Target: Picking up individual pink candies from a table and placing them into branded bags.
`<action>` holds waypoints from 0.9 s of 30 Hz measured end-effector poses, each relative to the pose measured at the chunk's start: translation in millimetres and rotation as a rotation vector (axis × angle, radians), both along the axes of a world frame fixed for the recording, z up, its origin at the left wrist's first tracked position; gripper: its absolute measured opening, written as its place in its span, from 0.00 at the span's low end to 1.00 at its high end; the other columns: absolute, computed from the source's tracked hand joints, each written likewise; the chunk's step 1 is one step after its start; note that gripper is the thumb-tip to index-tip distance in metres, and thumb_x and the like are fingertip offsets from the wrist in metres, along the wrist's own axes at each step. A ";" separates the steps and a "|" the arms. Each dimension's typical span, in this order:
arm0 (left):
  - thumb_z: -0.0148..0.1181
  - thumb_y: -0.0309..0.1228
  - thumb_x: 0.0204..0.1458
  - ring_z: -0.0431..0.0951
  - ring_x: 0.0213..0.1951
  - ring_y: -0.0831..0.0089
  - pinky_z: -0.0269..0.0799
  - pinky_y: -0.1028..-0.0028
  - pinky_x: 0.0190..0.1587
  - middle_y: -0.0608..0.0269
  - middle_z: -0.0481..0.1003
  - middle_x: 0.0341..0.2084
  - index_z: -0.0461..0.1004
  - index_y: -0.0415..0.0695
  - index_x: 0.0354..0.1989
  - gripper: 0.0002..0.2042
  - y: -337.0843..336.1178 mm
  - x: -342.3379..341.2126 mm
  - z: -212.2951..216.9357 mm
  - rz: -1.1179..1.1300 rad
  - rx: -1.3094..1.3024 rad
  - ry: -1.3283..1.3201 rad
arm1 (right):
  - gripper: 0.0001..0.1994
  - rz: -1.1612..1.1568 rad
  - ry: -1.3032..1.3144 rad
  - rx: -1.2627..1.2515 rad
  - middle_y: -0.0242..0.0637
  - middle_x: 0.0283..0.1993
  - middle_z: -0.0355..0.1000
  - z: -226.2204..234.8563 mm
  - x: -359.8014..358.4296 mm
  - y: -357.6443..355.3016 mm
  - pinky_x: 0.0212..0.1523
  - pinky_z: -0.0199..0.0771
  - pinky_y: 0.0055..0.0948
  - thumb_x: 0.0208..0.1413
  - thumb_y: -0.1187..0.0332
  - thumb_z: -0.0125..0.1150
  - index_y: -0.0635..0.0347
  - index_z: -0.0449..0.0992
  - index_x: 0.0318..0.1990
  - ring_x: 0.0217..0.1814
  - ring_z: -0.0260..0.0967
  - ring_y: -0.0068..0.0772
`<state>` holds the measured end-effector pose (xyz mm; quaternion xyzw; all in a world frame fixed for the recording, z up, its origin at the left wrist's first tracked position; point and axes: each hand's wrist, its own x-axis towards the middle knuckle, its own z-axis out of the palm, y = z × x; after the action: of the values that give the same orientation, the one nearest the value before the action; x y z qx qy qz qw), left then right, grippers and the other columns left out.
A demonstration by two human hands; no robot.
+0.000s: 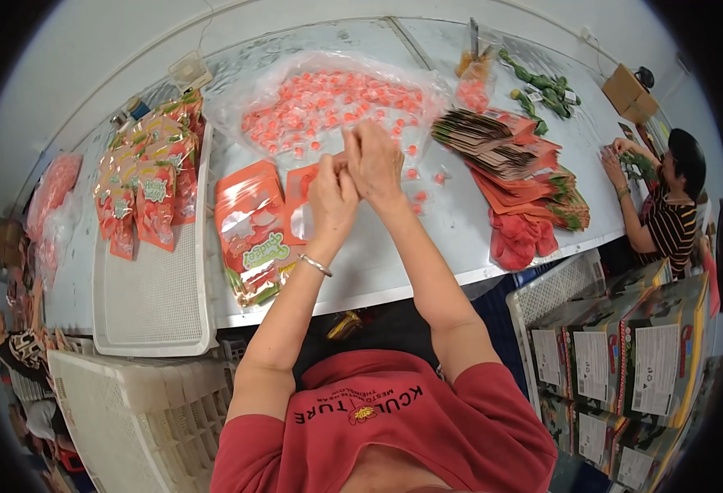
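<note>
My left hand point(333, 199) and my right hand point(375, 162) meet over the table, fingers closed in a pinch against each other. What lies between the fingertips is too small and covered to make out. Beside and partly behind my left hand lies a red pouch point(300, 205). To its left, more red and green printed pouches point(250, 222) lie flat in a stack. Just beyond my hands spreads a clear plastic bag point(238, 103) of small wrapped pieces with red centres point(328, 94). A few loose wrapped pieces point(418, 197) lie to the right of my right hand.
A white tray point(152, 308) at left holds filled pouches point(152, 164). Fanned pouches point(517, 160) and a red cloth point(519, 240) lie at right. Below the table are stacked crates point(135, 403) and boxes point(595, 370). Another person point(678, 197) works at far right.
</note>
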<state>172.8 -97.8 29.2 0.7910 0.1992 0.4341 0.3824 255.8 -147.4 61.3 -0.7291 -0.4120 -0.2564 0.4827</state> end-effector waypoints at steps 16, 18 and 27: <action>0.50 0.25 0.49 0.65 0.25 0.83 0.63 0.79 0.25 0.68 0.71 0.22 0.65 0.39 0.22 0.06 43.1 -35.2 34.7 -0.169 -0.566 -0.029 | 0.17 0.976 0.278 -0.370 0.34 0.43 0.75 33.2 8.8 -51.8 0.53 0.64 0.32 0.54 0.59 0.57 0.61 0.74 0.45 0.49 0.68 0.26; 0.51 0.25 0.49 0.65 0.26 0.84 0.63 0.80 0.26 0.68 0.71 0.23 0.65 0.39 0.22 0.06 37.8 -52.6 60.9 -0.162 -0.603 -0.129 | 0.16 0.947 0.642 -0.132 0.36 0.47 0.74 40.7 54.3 -48.1 0.54 0.65 0.31 0.56 0.60 0.56 0.60 0.75 0.46 0.51 0.68 0.27; 0.51 0.24 0.48 0.67 0.27 0.83 0.64 0.83 0.34 0.67 0.70 0.26 0.63 0.43 0.23 0.04 28.4 -115.5 65.9 -0.291 -0.686 -0.273 | 0.18 -0.334 0.072 -0.876 0.39 0.52 0.68 -154.3 102.0 -31.5 0.54 0.61 0.46 0.49 0.54 0.58 0.54 0.75 0.43 0.56 0.61 0.40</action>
<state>57.3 -69.4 95.1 0.5725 0.1660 0.3847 0.7048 357.8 -178.9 -93.0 -0.9289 -0.3416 -0.1070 0.0955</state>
